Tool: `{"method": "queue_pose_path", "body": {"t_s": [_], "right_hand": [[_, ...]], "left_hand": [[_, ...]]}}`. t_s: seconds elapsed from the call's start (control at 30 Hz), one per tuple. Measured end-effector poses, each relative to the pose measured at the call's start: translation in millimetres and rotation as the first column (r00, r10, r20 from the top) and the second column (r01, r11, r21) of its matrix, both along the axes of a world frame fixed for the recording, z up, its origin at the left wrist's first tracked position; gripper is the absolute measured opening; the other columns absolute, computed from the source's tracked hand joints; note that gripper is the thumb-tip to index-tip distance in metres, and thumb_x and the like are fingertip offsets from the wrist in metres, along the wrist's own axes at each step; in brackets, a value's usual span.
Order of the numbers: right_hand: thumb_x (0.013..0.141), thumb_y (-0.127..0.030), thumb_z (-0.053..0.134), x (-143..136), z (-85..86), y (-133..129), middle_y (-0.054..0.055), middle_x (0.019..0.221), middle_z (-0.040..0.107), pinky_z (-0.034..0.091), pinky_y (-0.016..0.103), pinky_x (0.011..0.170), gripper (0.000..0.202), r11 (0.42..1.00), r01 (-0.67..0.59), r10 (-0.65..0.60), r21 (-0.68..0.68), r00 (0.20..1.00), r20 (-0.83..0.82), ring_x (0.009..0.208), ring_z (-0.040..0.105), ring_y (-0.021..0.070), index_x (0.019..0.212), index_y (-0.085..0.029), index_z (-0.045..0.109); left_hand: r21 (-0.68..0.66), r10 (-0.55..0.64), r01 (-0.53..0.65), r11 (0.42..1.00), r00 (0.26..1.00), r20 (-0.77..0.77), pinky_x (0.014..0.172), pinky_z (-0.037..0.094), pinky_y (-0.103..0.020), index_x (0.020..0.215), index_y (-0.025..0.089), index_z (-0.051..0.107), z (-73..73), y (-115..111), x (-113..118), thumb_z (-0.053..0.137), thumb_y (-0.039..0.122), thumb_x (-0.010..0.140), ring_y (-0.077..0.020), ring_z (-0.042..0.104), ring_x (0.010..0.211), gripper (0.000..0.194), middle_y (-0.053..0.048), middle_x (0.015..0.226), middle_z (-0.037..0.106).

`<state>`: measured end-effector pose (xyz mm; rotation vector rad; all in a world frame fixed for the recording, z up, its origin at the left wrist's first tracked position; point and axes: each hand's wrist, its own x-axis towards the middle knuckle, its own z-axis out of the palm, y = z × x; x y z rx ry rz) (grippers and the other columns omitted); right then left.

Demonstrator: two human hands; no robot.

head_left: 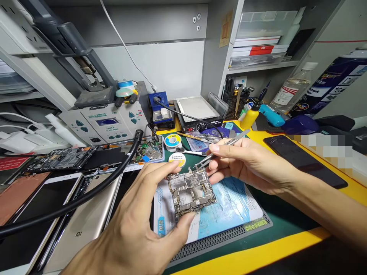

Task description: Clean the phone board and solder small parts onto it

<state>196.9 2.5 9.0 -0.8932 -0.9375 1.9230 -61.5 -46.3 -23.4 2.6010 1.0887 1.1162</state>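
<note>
Head view, from above the worker's arms: one circuit board point(197, 180), cut through with openings, held up over a blue-and-white work pad point(229, 217). One left hand point(140, 210), curved in a wide C, gripping the board between thumb at the near edge and fingers at the far left corner. One right hand point(246, 162), thumb and forefinger pinched on metal tweezers point(236, 138), remaining fingers loosely curled beside the board's right corner; tweezer tips at the far edge, contact too fine to tell. Beneath the pad, one grey honeycomb-edged mat point(206, 244), on a table point(237, 256) in green and yellow. To the left: one gold phone point(83, 225), back upward, a black hose point(126, 162) crossing above it from a grey hot-air station point(109, 124). Beyond the board: one solder spool point(172, 140), one round labelled tin point(177, 158), one black-bristled brush point(189, 151), one flat-topped heating unit point(197, 107). To the right: one yellow bottle point(250, 117), one clear bottle with white cap point(289, 91), one dark phone point(305, 160) lying flat.
</note>
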Motion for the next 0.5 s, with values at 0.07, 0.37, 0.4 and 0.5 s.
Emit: {"method": "queue_pose_path", "body": {"t_s": [0.07, 0.37, 0.4, 0.5], "right_hand": [[0.081, -0.032, 0.095, 0.2, -0.3, 0.0, 0.007, 0.071, 0.078, 0.071, 0.027, 0.067, 0.028, 1.000, -0.006, 0.006, 0.007, 1.000, -0.003, 0.061, 0.076, 0.0151, 0.075, -0.009, 0.079], [0.085, -0.032, 0.092, 3.3, -2.7, -6.6, 0.003, 0.075, 0.079, 0.067, 0.022, 0.069, 0.022, 0.973, 0.013, -0.036, 0.231, 0.995, 0.097, 0.070, 0.075, 0.0128, 0.080, -0.015, 0.079], [0.086, -0.031, 0.091, 4.0, -2.6, -7.6, 0.002, 0.076, 0.080, 0.065, 0.020, 0.069, 0.020, 0.960, 0.011, -0.047, 0.279, 0.991, 0.123, 0.072, 0.075, 0.0122, 0.081, -0.016, 0.079], [0.089, -0.031, 0.089, 5.1, -1.4, -10.6, 0.001, 0.078, 0.081, 0.062, 0.018, 0.073, 0.018, 0.932, -0.005, -0.072, 0.361, 0.978, 0.198, 0.076, 0.076, 0.0119, 0.082, -0.017, 0.080]], "left_hand": [[0.006, -0.009, 0.009, 1.000, 1.000, -0.012, 0.121, 0.049, -0.036, 0.150, 0.011, 0.048, 1.5, 0.5, 0.5, 0.072, 0.021, 0.092, -0.0236, 0.062, 0.129, 0.064, -0.014, 0.139, 0.063], [0.129, -0.070, 0.071, 0.989, 0.997, -0.016, 0.117, 0.048, -0.040, 0.147, 0.007, 0.049, 0.2, 2.2, 1.5, 0.077, 0.012, 0.087, -0.0255, 0.062, 0.126, 0.066, -0.015, 0.130, 0.066], [0.151, -0.072, 0.074, 0.986, 0.997, -0.015, 0.115, 0.049, -0.041, 0.145, 0.006, 0.050, -0.5, 1.9, 1.7, 0.077, 0.011, 0.086, -0.0260, 0.062, 0.125, 0.065, -0.015, 0.129, 0.065], [0.179, -0.076, 0.077, 0.981, 0.997, -0.012, 0.112, 0.051, -0.043, 0.143, 0.005, 0.051, -1.3, 1.7, 2.5, 0.078, 0.009, 0.085, -0.0268, 0.061, 0.124, 0.064, -0.016, 0.128, 0.064]]}}
